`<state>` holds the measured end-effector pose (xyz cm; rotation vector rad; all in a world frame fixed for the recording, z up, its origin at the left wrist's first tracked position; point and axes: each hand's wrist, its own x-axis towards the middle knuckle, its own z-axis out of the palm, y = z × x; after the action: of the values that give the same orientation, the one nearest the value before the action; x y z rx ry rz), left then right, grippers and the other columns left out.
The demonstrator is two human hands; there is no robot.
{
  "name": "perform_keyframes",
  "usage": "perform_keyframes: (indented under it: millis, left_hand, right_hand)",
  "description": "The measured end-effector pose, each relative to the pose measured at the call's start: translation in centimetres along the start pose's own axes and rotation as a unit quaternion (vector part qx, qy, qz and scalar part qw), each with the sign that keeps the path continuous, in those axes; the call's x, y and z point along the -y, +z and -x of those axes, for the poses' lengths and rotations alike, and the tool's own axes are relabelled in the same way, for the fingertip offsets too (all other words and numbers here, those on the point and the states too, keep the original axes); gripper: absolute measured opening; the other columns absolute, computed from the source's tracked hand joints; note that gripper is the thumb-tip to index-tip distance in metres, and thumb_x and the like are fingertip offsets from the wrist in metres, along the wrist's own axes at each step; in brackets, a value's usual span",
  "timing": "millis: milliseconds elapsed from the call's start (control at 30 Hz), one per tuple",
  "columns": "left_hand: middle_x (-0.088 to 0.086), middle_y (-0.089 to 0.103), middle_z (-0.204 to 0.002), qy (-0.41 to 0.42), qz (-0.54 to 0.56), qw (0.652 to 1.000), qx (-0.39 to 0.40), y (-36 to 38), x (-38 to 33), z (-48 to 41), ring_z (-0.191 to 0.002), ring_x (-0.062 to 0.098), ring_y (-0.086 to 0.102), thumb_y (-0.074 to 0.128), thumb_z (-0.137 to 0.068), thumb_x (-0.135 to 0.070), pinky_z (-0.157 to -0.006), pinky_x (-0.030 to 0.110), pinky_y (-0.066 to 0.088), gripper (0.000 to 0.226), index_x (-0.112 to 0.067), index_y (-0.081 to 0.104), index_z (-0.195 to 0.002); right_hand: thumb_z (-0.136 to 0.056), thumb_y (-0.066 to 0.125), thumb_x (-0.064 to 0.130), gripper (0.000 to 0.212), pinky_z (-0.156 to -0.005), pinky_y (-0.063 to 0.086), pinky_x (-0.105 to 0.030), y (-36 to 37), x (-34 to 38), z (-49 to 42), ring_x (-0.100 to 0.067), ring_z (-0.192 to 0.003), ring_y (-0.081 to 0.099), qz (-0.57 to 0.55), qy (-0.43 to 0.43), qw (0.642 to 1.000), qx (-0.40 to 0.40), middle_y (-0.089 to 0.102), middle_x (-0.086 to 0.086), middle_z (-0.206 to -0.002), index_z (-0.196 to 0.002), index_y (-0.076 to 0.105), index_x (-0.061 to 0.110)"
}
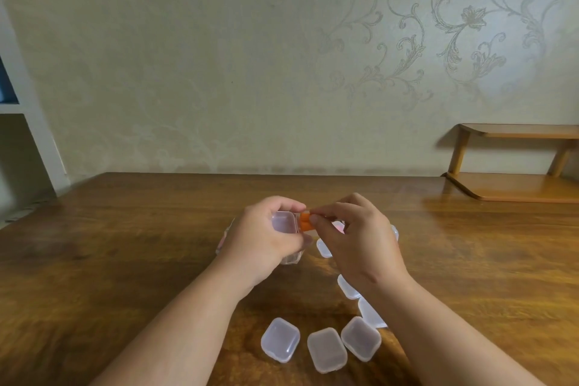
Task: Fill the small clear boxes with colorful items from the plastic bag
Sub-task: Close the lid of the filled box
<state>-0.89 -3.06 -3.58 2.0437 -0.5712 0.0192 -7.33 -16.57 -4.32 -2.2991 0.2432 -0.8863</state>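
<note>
Dark wooden worktop (125, 244), glossy grain. Near edge: three small clear boxes (326, 350) in a row, lids shut, close together. Right of centre: two more boxes (347, 287), partly hidden. Another box (323, 248) mid-worktop. Clear plastic bag (223, 240) mid-worktop, mostly hidden. Far right: two-tier wooden shelf (517, 186).

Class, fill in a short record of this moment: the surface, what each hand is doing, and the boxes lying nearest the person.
surface: wooden table
left hand: grips a small clear box above the table
right hand: pinches orange items at the edge of that box
nearest row: three clear boxes side by side on the table, no colour visible inside
further boxes: more lie partly hidden under the right forearm
</note>
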Motion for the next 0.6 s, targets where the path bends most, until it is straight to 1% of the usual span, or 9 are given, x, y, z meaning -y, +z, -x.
perform_keyframes:
  millis: [67, 133, 200, 267, 333, 367, 467, 533, 600]
  left_hand:
    - [-0.016, 0.064, -0.116, 0.000, -0.004, 1.000, -0.001, 0.1, 0.1, -0.1, -0.111, 0.013, 0.058, 0.085, -0.074, -0.035, -0.094, 0.043, 0.055, 0.041, -0.040, 0.064, -0.108]
    - [-0.016, 0.065, -0.113, 0.003, -0.005, 1.000, 0.004, 0.2, 0.2, -0.1, -0.107, 0.012, 0.059, 0.085, -0.073, -0.036, -0.090, 0.037, 0.056, 0.040, -0.039, 0.065, -0.108]
    - [-0.018, 0.065, -0.111, 0.011, -0.004, 1.000, 0.004, 0.2, 0.2, 0.0, -0.105, 0.011, 0.060, 0.085, -0.074, -0.035, -0.085, 0.032, 0.057, 0.039, -0.039, 0.065, -0.107]
    - [-0.018, 0.064, -0.111, 0.021, -0.004, 1.000, 0.005, 0.1, 0.2, -0.1, -0.103, 0.010, 0.059, 0.085, -0.075, -0.032, -0.082, 0.029, 0.057, 0.040, -0.040, 0.064, -0.108]
    - [-0.017, 0.062, -0.115, 0.028, -0.006, 0.999, 0.014, 0.1, 0.2, -0.1, -0.104, 0.011, 0.059, 0.084, -0.077, -0.026, -0.079, 0.025, 0.057, 0.047, -0.042, 0.060, -0.114]
    - [-0.016, 0.061, -0.118, 0.032, -0.002, 0.999, 0.022, 0.0, 0.2, -0.1, -0.105, 0.012, 0.059, 0.084, -0.077, -0.023, -0.078, 0.023, 0.057, 0.055, -0.044, 0.056, -0.119]
    - [-0.014, 0.060, -0.118, 0.050, 0.045, 0.996, 0.055, -0.1, 0.3, 0.0, -0.104, 0.013, 0.061, 0.084, -0.077, -0.017, -0.072, 0.017, 0.056, 0.072, -0.049, 0.043, -0.128]
    - [-0.010, 0.063, -0.118, 0.046, 0.115, 0.990, 0.071, -0.1, 0.4, 0.1, -0.103, 0.014, 0.065, 0.079, -0.082, -0.022, -0.079, 0.024, 0.059, 0.062, -0.048, 0.043, -0.126]
    - [-0.001, 0.065, -0.118, 0.024, 0.183, 0.980, 0.070, -0.1, 0.4, 0.1, -0.102, 0.020, 0.069, 0.067, -0.091, -0.033, -0.089, 0.038, 0.059, 0.037, -0.046, 0.049, -0.121]
  right_hand:
    - [-0.090, 0.068, 0.031, 0.010, -0.062, 0.040, -0.013, 0.1, 0.0, -0.1, -0.001, -0.077, 0.054, -0.017, 0.023, 1.000, 0.010, 0.060, 0.015, -0.094, -0.097, 0.074, 0.032]
    - [-0.087, 0.071, 0.029, 0.006, -0.062, 0.043, -0.016, 0.1, 0.1, -0.3, -0.002, -0.077, 0.054, -0.058, 0.062, 0.996, 0.011, 0.063, 0.013, -0.094, -0.093, 0.069, 0.031]
    - [-0.085, 0.073, 0.031, 0.014, -0.064, 0.051, -0.023, -0.2, 0.1, -0.5, -0.004, -0.078, 0.059, -0.113, 0.103, 0.988, 0.013, 0.064, 0.013, -0.090, -0.095, 0.064, 0.027]
    - [-0.085, 0.074, 0.032, 0.020, -0.058, 0.053, -0.022, -0.6, 0.3, -0.5, -0.003, -0.072, 0.064, -0.152, 0.143, 0.977, 0.035, 0.067, 0.015, -0.086, -0.099, 0.060, 0.027]
    - [-0.086, 0.073, 0.027, 0.021, -0.052, 0.052, -0.018, -0.9, 0.6, -0.5, -0.002, -0.060, 0.065, -0.195, 0.173, 0.964, 0.060, 0.069, 0.013, -0.081, -0.102, 0.059, 0.027]
    - [-0.087, 0.072, 0.023, 0.022, -0.052, 0.054, -0.018, -1.0, 0.7, -0.5, -0.003, -0.059, 0.066, -0.222, 0.184, 0.955, 0.066, 0.070, 0.010, -0.081, -0.104, 0.059, 0.024]
    - [-0.087, 0.072, 0.017, 0.020, -0.063, 0.062, -0.028, -1.3, 0.9, -0.5, -0.013, -0.069, 0.072, -0.274, 0.210, 0.936, 0.068, 0.073, -0.002, -0.087, -0.105, 0.062, 0.018]
    - [-0.088, 0.071, 0.017, 0.016, -0.066, 0.062, -0.029, -1.4, 0.8, -0.6, -0.015, -0.072, 0.073, -0.288, 0.215, 0.931, 0.063, 0.073, -0.003, -0.086, -0.103, 0.065, 0.017]
    - [-0.089, 0.070, 0.017, 0.011, -0.067, 0.061, -0.026, -1.4, 0.8, -0.6, -0.013, -0.074, 0.073, -0.288, 0.214, 0.932, 0.056, 0.074, -0.001, -0.084, -0.100, 0.068, 0.016]
